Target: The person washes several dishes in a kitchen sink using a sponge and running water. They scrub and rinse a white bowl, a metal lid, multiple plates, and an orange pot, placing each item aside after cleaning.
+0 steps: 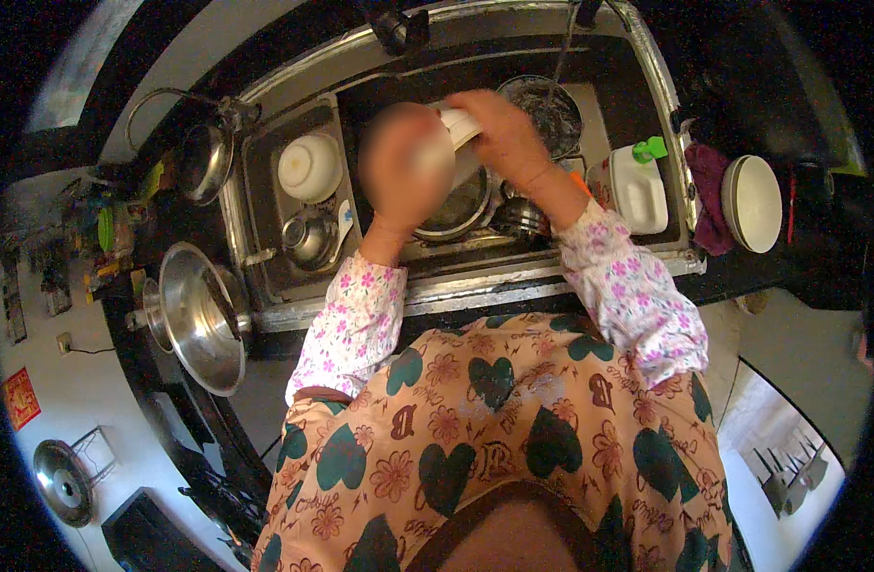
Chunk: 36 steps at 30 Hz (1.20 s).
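Over the sink, my right hand (503, 138) is closed on a white bowl (462, 126), its fingers at the rim. My left hand (405, 176) holds the same bowl from the other side; a blur covers most of its fingers. Part of the bowl is hidden between the two hands. Below them a round metal pan (463, 212) lies in the basin. Dark metal bowls (523, 217) sit beside it, under my right wrist. Water runs from above into a metal pot (544, 110) just past my right hand.
In the left compartment are a white bowl (310, 167), a small metal bowl (308, 238) and a white spoon (344, 221). A white bottle with a green cap (637, 191) stands right. White plates (753, 205) rest by a purple cloth (709, 195). A large metal basin (200, 319) is left.
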### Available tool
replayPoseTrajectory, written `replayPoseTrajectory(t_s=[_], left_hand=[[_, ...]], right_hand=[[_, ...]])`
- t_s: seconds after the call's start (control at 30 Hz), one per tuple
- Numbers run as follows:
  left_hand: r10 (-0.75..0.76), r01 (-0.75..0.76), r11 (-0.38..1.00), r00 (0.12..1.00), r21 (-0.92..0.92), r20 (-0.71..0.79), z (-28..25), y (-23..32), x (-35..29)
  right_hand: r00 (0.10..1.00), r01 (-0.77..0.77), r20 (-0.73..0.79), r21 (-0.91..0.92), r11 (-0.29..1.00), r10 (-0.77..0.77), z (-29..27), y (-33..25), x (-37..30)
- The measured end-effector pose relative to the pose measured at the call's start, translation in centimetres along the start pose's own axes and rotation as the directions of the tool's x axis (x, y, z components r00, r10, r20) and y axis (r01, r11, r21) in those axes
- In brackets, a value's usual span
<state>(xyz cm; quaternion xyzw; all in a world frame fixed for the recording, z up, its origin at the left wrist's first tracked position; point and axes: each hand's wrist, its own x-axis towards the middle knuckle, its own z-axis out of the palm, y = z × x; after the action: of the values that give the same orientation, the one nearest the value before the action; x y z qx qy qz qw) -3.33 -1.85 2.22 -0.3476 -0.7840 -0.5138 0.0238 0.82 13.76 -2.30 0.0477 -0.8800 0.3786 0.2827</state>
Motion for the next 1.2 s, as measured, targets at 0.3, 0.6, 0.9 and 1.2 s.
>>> replayPoseTrajectory(t_s=[0.3, 0.6, 0.9, 1.2], left_hand=[[-0.229, 0.127, 0.912, 0.947, -0.391, -0.226, 6.5, -2.5, -1.6], [-0.733, 0.629, 0.530, 0.677, -0.568, 0.065, 2.7, -2.7, -0.5], [-0.561, 0.653, 0.353, 0.721, -0.670, 0.407, 0.7, 5.1, 1.8], [-0.243, 0.133, 0.599, 0.970, -0.789, -0.021, -1.0, 12.6, 3.5]], right_hand=[[0.172, -0.583, 0.553, 0.724, -0.368, 0.815, 4.5, -1.2, -7.0], [0.861, -0.508, -0.107, -0.158, 0.847, 0.496, -5.5, 1.9, -3.7], [0.993, 0.024, 0.108, -0.584, 0.811, 0.049, -8.9, -7.0, 0.8], [0.848, -0.371, -0.373, 0.091, 0.924, 0.377, -12.3, -6.9, 1.8]])
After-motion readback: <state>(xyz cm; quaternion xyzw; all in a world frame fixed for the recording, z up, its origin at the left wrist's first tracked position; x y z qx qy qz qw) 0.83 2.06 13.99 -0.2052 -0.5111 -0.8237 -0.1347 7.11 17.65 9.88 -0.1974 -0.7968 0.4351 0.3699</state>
